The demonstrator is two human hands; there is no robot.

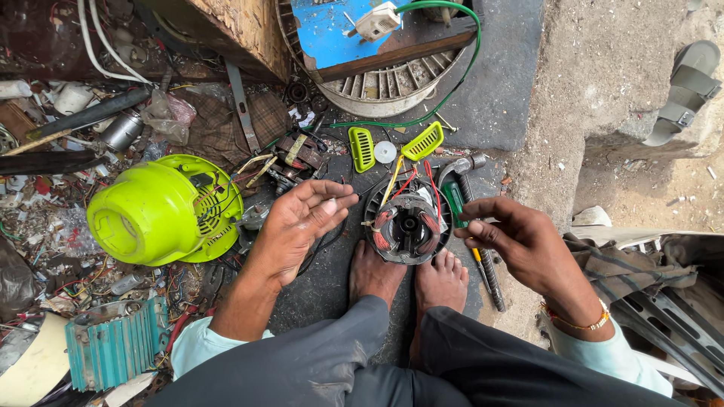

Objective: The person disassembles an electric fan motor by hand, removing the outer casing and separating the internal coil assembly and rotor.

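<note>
Person is sitting on the floor (pixel 317 294), two bare feet (pixel 411 275) bracing one motor stator (pixel 407 224) with copper windings, which sits between the two hands, just ahead of the toes. Left hand (pixel 302 222) is hovering palm up, fingers spread loosely, with something small and pale at the fingertips; cannot tell if it is pinching it. Right hand (pixel 520 241) is holding thumb and forefinger close together near the stator's right edge; what it is pinching, if anything, is too thin to tell.

Judgement: working the leads is going best with the stator kept clamped by the feet, the thin red and yellow wires (pixel 411 181) pulled gently and one at a time, away from the windings.

Just beside the right hand, one green-handled screwdriver (pixel 456 207) and one hammer (pixel 471 218) are lying on the floor. Left of the left hand, one lime green motor housing (pixel 154 211); nearer the left knee, one teal finned block (pixel 113 347). Beyond the hands, two lime vent grilles (pixel 392 145), one white disc (pixel 385 152), one bare motor (pixel 294 160). Farthest out, one round fan guard (pixel 377 83) and one green cable (pixel 452 75).
</note>
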